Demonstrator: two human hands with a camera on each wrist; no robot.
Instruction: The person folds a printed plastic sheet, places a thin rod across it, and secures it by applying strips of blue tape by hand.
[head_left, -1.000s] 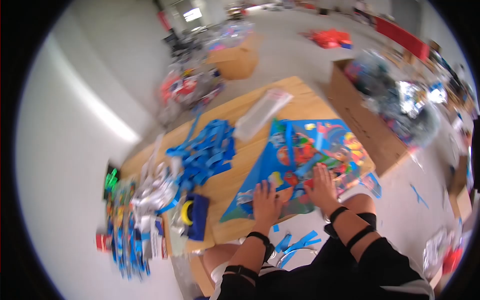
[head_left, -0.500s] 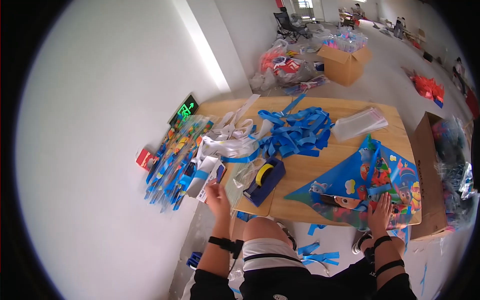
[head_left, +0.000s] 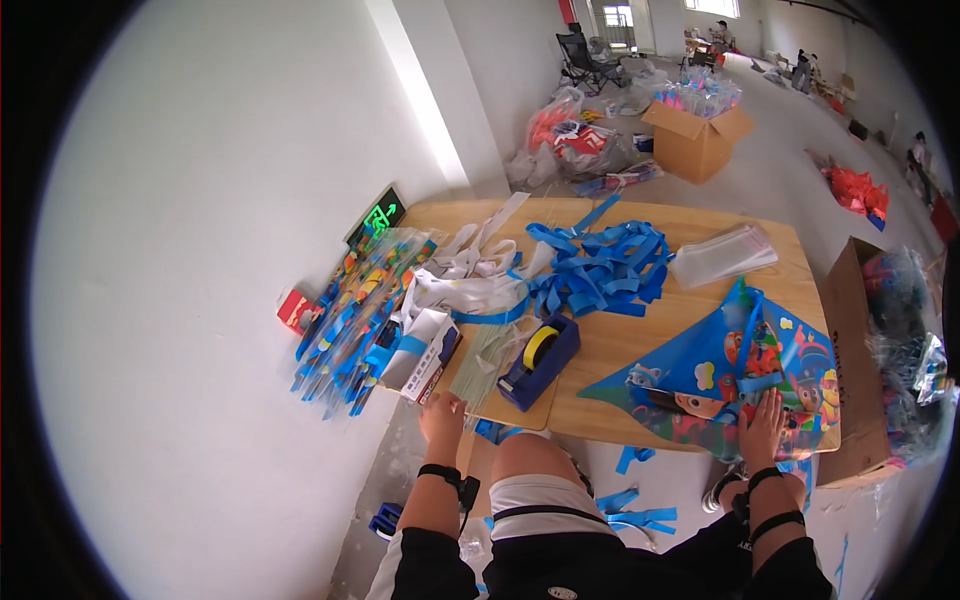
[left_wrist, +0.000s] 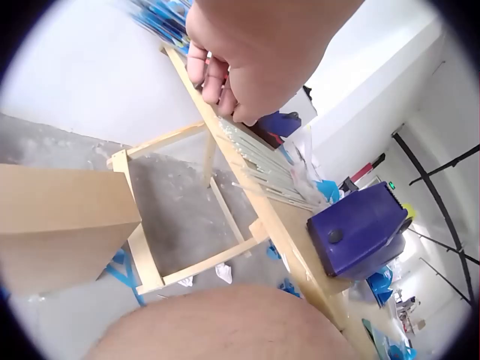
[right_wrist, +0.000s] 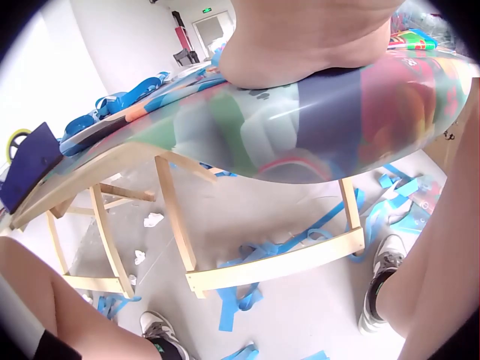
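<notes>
My right hand (head_left: 762, 430) lies with its fingers straight on a blue kite (head_left: 680, 352) printed with cartoon dogs, at the table's right front edge. In the right wrist view, the kite's clear, printed sheet (right_wrist: 277, 135) bulges over that edge, below the hand. My left hand (head_left: 442, 418) is at the left front edge with its fingers bent, close to the ends of thin pale sticks (left_wrist: 262, 169). Whether it pinches one I cannot tell. Behind it stands a white printed box (head_left: 422, 355). A dark blue tape dispenser (head_left: 541, 364) with a yellow core stands right of the sticks.
Blue ribbons (head_left: 605, 265) and white ribbons (head_left: 470, 290) are heaped on the wooden table (head_left: 610, 375). Clear sleeves (head_left: 725, 255) lie at the back. Packed kites (head_left: 355, 325) hang over the left end. A large carton (head_left: 858, 370) borders the right side; ribbon scraps (head_left: 640, 515) litter the floor.
The head view has swung left. My left hand has left the kite, gone to the white box, then dropped slightly toward the table edge. My right hand stays on the kite.
</notes>
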